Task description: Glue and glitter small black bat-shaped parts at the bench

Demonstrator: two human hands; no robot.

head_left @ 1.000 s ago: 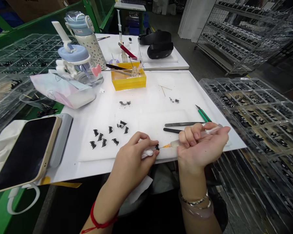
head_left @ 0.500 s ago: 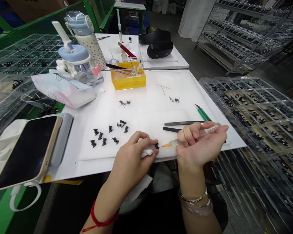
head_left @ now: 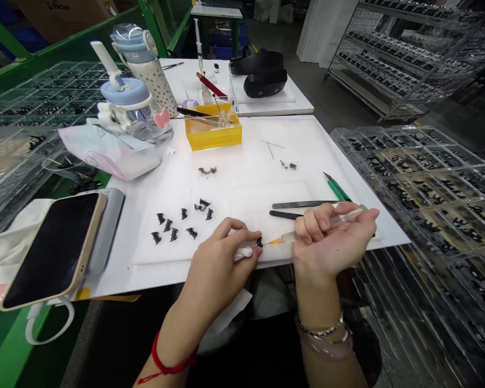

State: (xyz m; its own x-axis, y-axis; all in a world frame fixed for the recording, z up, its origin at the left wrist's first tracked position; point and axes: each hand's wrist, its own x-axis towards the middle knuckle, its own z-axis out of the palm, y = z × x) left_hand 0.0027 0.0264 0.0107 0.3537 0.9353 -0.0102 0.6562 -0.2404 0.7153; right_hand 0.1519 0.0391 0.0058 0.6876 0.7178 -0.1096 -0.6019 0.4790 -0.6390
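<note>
Left hand point(head_left: 220, 258) pinches a small black piece point(head_left: 259, 242) between thumb and index fingertip, near the front edge of the white pad point(head_left: 234, 200); a white wad point(head_left: 243, 252) is also gripped in that hand, under the index finger; right hand point(head_left: 333, 242) is palm-up, fingers curled round a clear syringe point(head_left: 290, 237), thumb at its rear end; the orange tip point(head_left: 275, 242) points left, its thin needle right at the black piece, contact or tiny gap, cannot tell; left of the hands a loose group of similar black pieces point(head_left: 173, 235) lies on the pad; tweezers point(head_left: 291, 205) lie just beyond the right hand, partly hidden by it; green-handled knife point(head_left: 337, 188) just behind those; farther back, two patches of dark crumbs point(head_left: 208, 171), two thin sticks point(head_left: 273, 144) touching or nearly so, and a yellow box point(head_left: 213, 141) with tools and a small glass jar in it; phone point(head_left: 50, 250) at left, propped on a grey block point(head_left: 113, 215); pastel pouch point(head_left: 105, 148) and blue-lidded cup point(head_left: 126, 92) behind; compartment trays point(head_left: 432, 188) full of dark parts on the right; black headset point(head_left: 264, 83) on the far table.
</note>
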